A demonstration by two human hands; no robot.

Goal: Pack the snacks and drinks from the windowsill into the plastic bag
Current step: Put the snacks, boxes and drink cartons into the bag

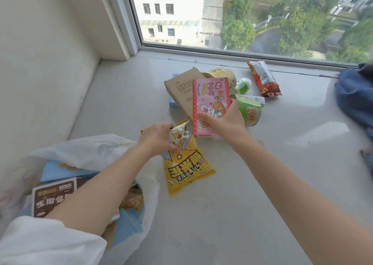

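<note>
Bag (139,200) already held several boxes. Left hand (156,138) gripped yellow pouch (186,168); right hand (224,121) held pink box (210,101). Cups, bottle, packets unpacked.

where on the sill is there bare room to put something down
Bare sill lies between the right forearm and the yellow popcorn bag, and along the left wall behind the plastic bag. It is crowded around the pink box, where cups, boxes and a bottle pile up.
</note>
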